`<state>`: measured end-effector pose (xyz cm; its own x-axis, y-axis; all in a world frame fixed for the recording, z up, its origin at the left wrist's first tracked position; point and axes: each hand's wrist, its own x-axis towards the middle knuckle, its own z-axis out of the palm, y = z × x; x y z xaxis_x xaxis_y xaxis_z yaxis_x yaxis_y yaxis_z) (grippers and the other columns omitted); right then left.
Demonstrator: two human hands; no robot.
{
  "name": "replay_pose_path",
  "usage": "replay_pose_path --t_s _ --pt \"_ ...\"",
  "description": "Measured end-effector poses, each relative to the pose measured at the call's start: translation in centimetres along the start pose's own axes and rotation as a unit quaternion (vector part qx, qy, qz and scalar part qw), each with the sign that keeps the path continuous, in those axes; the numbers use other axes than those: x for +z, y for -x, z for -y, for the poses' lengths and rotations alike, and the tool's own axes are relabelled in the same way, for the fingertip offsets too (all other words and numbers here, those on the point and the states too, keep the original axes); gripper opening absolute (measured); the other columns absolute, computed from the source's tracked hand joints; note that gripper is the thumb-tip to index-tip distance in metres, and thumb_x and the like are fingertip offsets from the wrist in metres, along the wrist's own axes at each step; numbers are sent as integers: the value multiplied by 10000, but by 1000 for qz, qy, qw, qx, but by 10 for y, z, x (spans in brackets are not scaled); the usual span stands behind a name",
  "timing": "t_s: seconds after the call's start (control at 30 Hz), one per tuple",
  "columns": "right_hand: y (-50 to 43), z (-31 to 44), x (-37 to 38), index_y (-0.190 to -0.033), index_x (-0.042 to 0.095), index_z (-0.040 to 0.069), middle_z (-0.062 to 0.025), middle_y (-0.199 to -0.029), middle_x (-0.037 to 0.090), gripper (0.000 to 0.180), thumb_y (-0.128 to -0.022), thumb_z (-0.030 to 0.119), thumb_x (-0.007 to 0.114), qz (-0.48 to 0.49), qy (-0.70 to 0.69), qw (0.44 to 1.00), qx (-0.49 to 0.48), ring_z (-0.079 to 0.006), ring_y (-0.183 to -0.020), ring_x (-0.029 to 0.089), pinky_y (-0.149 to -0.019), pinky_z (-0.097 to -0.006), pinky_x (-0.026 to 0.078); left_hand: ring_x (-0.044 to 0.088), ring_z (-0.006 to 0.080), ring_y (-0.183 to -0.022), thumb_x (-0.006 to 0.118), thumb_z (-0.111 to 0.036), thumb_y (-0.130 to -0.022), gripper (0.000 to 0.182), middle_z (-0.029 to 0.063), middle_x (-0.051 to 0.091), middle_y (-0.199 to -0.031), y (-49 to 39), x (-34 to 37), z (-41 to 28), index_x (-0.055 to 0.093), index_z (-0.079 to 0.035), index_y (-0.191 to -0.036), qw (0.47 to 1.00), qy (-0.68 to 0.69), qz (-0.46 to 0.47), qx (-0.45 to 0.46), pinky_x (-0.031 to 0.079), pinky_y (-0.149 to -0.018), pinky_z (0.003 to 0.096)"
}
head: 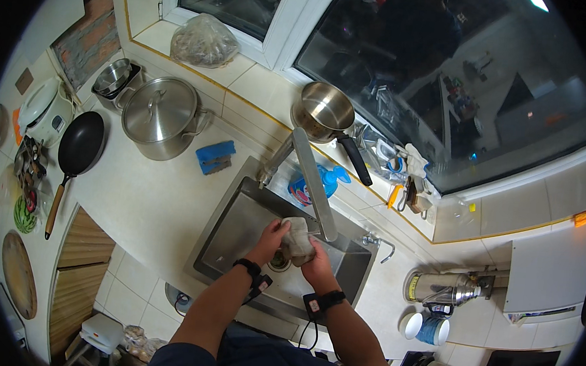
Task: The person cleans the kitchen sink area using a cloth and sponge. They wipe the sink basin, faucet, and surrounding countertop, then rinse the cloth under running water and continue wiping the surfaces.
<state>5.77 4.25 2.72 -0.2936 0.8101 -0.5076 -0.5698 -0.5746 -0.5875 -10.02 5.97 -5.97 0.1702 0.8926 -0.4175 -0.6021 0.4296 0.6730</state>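
Observation:
A pale, wet-looking cloth (298, 242) is held between both hands over the stainless steel sink (229, 224), just below the end of the faucet (316, 184). My left hand (270, 240) grips the cloth's left edge, thumb on top. My right hand (318, 261) holds its lower right side. Under the hands, the sink's drain (280, 261) shows in part, with some greenish bits in it. A blue pump bottle (318, 185) stands behind the faucet. On the counter left of the sink lies a blue sponge (215, 157).
Left on the counter (134, 197) are a lidded steel pot (157, 115) and a black frying pan (82, 142). A steel saucepan (326, 109) sits on the window ledge, its handle reaching over the edge. Cups (410, 325) and a metal thermos flask (438, 288) are at the right.

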Motion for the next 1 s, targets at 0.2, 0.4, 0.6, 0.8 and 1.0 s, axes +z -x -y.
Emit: replay_pose_path --t_s 0.2,0.4,0.6,0.8,1.0 --pt "7 5 -29 -1304 584 65 -103 -1302 633 372 -984 255 592 -15 19 1000 10 -271 -1217 589 -1058 -410 442 569 136 -918 545 -435 -1032 416 29 636 -1017 8 35 -27 631 -38 -1122 999 6 -28 38 473 -822 310" --pt "6 11 17 -1179 662 78 -43 -1121 698 261 -933 164 686 -39 103 994 0 -193 -1076 644 -906 -378 519 584 149 -971 518 -479 -1032 485 45 645 -1062 -1 7 -12 629 -31 -1179 987 -41 -115 100 477 -867 327" --pt "7 10 22 -1091 680 98 -11 -1042 705 177 -926 158 703 -41 87 995 -28 -167 -949 670 -769 -357 536 587 140 -925 583 -456 -1000 471 44 649 -1020 22 0 -30 640 -20 -1169 988 -52 -136 -46 477 -828 329" --pt "19 5 10 -1008 672 97 -9 -968 695 85 -929 114 699 -74 107 990 -50 -128 -849 663 -708 -301 538 548 123 -800 645 -331 -984 309 9 599 -870 19 8 -19 606 -26 -1011 993 -89 -65 52 462 -716 299" --pt "13 -6 -31 -956 617 116 -5 -960 679 117 -908 64 710 -60 126 987 -83 -130 -844 644 -695 -300 533 538 123 -858 646 -250 -989 241 28 599 -912 4 25 -27 595 -16 -1019 969 -167 -50 175 461 -795 298"
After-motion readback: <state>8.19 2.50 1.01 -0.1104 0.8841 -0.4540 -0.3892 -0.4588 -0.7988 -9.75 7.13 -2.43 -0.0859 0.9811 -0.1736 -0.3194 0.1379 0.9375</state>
